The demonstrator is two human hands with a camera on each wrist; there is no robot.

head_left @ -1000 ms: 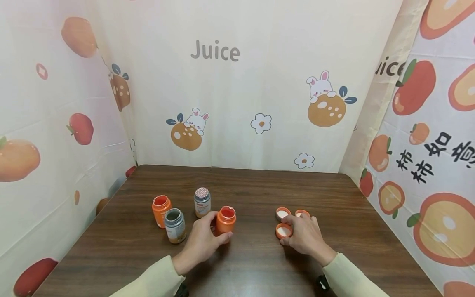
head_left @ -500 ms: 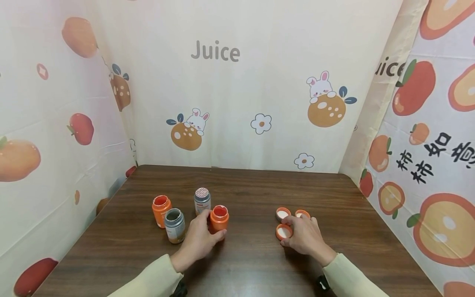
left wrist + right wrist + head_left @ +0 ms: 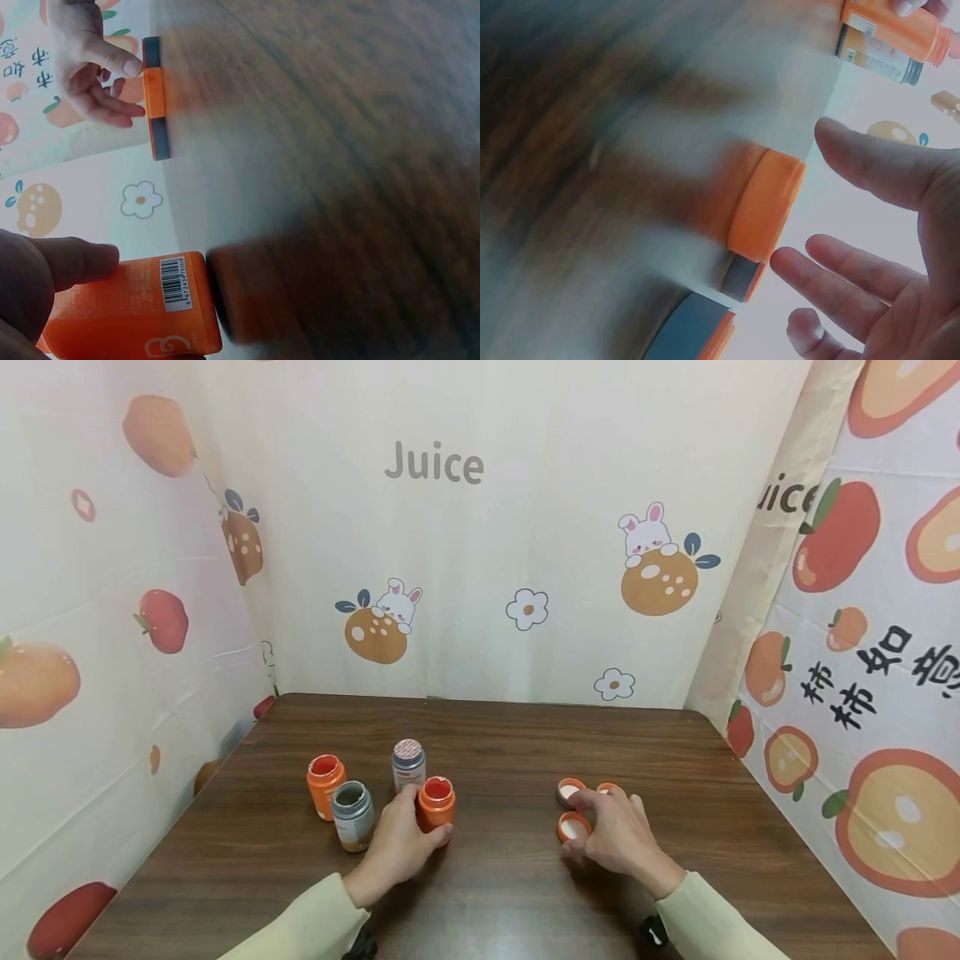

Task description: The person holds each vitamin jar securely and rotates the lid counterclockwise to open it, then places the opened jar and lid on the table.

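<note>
My left hand (image 3: 397, 839) grips an uncapped orange bottle (image 3: 437, 807), thumb on its near side; in the left wrist view its base is close to the table, and I cannot tell whether it touches. Three caps lie inside-up on the right: an orange cap (image 3: 574, 828), a dark-sided cap (image 3: 570, 791) behind it, and a third cap (image 3: 608, 787) partly hidden by my right hand (image 3: 621, 837). In the right wrist view that hand holds nothing; its thumb and fingers are spread beside the orange cap (image 3: 766, 206).
Left of my left hand stand another uncapped orange bottle (image 3: 326, 787) and an uncapped grey bottle (image 3: 353, 817). Behind the hand is a grey bottle (image 3: 408, 767) with a patterned seal on its mouth. A printed curtain (image 3: 480, 543) closes off the wooden table's (image 3: 517, 752) back and sides.
My left hand has moved left with the orange bottle, toward the sealed grey bottle. My right hand's fingers have drawn slightly away from the orange cap, which stays in place.
</note>
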